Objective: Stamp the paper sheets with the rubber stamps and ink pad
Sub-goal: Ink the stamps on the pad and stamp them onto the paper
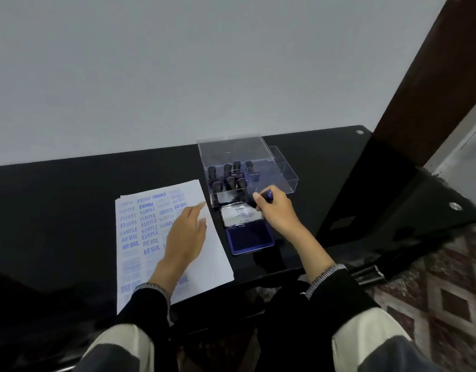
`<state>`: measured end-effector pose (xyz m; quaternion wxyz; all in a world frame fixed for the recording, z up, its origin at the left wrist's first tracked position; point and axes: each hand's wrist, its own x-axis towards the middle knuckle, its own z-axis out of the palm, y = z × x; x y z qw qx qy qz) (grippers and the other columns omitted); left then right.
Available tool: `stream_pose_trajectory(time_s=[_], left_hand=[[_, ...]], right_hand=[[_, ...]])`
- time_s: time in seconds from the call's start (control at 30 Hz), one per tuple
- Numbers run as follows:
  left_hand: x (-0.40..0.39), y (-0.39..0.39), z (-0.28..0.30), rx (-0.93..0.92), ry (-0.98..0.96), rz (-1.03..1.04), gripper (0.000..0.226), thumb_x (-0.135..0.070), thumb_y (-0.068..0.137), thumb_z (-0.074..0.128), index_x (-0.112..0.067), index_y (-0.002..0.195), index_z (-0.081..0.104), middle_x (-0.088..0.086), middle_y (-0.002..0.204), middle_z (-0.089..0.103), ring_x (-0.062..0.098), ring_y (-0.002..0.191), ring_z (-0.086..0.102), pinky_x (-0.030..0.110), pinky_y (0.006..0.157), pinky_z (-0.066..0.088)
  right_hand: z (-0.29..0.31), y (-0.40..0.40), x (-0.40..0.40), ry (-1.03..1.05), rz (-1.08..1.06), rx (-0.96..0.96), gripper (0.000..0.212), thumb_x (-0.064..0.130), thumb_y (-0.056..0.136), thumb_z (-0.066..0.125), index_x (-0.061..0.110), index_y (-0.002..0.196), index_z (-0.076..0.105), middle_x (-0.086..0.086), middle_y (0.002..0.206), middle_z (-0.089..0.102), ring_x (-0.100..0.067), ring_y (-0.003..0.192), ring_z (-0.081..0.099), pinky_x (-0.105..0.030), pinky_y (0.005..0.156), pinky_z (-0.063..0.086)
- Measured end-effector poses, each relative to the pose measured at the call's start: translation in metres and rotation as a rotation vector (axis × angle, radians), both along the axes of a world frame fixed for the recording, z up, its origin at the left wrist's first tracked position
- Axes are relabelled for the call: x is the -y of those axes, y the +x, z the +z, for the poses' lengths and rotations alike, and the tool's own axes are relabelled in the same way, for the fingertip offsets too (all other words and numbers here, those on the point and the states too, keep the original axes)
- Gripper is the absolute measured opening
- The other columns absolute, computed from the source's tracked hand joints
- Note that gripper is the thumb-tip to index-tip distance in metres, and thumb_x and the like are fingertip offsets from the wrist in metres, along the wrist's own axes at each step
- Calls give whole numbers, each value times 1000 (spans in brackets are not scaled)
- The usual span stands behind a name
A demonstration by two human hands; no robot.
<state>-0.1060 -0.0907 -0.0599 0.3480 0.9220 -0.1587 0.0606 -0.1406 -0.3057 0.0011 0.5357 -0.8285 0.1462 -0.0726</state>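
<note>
Paper point(218, 253), lying left of the open ink pad point(249, 236), is already stamped across its left and far parts while its right stays bare, so more stamping remains, with the left hand point(186, 237) flat on it, fingers straight, and the right hand point(275, 210) gripping a stamp point(264, 196) near the box point(233, 154).

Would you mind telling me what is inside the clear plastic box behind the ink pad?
The clear plastic box holds about seven dark-handled rubber stamps standing upright. Their stamping faces point down and are hidden. The right hand covers part of the box's near edge.
</note>
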Motion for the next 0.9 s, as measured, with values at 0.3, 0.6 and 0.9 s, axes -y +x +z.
stream_pose_trajectory(time_s=[0.3,0.6,0.9], left_hand=[[-32,-24,-14,29,213,88,35,-30,99,50,-22,132,57,-3,145,48,20,139,35,48,117,13],[-36,-28,-22,12,214,76,41,-38,101,43,-27,139,50,-7,152,39,15,146,22,44,119,6],[-30,-32,-16,85,208,-4,32,-23,102,45,-19,130,60,-3,140,53,18,136,41,37,118,14]], right_hand=[[-6,-24,-6,-151,35,-66,25,25,96,53,2,88,50,-18,84,60,-19,66,48,-30,57,37],[-10,-24,-5,-245,123,-142,22,19,94,54,0,86,48,-14,83,56,-21,72,47,-28,58,35],[-18,-22,-19,-423,228,-148,9,16,96,52,9,98,46,-10,100,57,-25,84,58,-31,70,45]])
